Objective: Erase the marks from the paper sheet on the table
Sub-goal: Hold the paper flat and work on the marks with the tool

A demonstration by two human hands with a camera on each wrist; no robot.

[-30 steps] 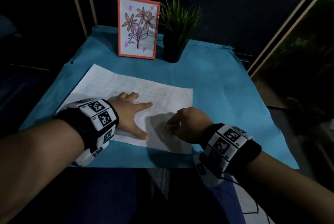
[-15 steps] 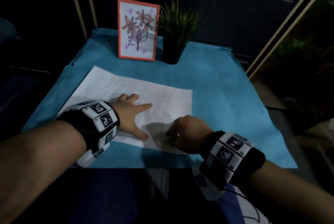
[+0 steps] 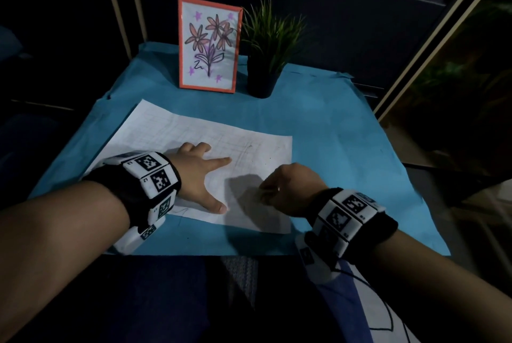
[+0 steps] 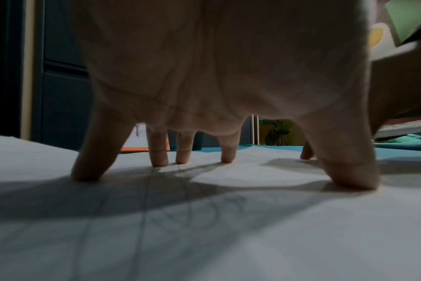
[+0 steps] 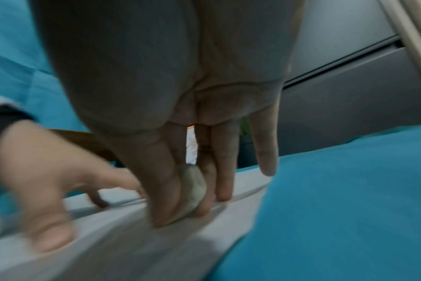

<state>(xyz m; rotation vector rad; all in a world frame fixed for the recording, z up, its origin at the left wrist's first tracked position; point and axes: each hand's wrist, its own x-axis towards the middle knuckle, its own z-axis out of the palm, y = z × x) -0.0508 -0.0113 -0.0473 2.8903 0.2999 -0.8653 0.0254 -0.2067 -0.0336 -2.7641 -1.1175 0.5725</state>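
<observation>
A: Where is the paper sheet [image 3: 194, 132]?

B: It lies flat on the blue cloth [image 3: 346, 148] on the desk, near the front edge. It has thin grid lines. A few faint pencil marks [image 3: 249, 153] are in the middle. One small squiggle [image 3: 181, 210] sits by the near edge.

A: What is different from a moment ago?

B: The right hand [image 3: 288, 189] has slid down the sheet, closer to the person. It is rubbing at the near right part now. So the erasing is going on, and it looks like it is not done, because marks are left.

A: What does that hand hold?

B: A small pale eraser [image 5: 192, 192]. Its fingers [image 5: 164, 190] are pinched tight on it and push it onto the paper.

A: And the left hand [image 3: 198, 173]?

B: It has not moved. Its fingers [image 4: 159, 150] are spread wide, tips pressing down to keep the sheet from sliding.

A: What else is there?

B: A flower picture [image 3: 209, 45] in an orange frame and a little green plant [image 3: 267, 49] stand at the back.
</observation>
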